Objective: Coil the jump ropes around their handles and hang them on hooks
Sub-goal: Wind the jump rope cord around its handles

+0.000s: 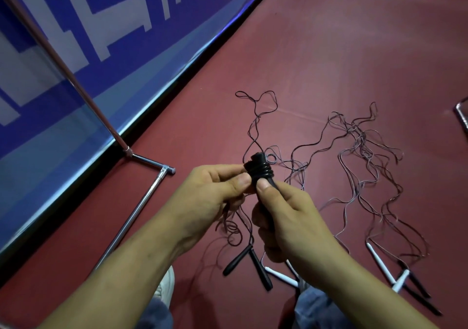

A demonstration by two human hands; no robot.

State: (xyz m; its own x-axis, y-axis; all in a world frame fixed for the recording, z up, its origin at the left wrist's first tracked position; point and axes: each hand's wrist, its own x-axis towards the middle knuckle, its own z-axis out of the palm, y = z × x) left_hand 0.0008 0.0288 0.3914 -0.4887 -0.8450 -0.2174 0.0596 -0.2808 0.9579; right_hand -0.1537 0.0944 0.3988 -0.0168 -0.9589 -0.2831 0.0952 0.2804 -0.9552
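My right hand [286, 217] grips a pair of black jump-rope handles [258, 170] upright, with several turns of black rope wound round their top. My left hand [215, 192] pinches the rope beside the coil, thumb against the winding. The loose rest of this rope [255, 115] trails away over the red floor. Below my hands lie two black handles [243, 260] and a white handle [281, 276]. More tangled thin ropes [362, 156] spread to the right, ending in white and black handles [402, 278].
A chrome rack's slanted pole [63, 62] and floor bar [134, 217] stand at the left, against a blue and white banner [76, 24]. Another chrome piece [462, 115] shows at the right edge. My white shoe [166, 285] and jeans sit at the bottom.
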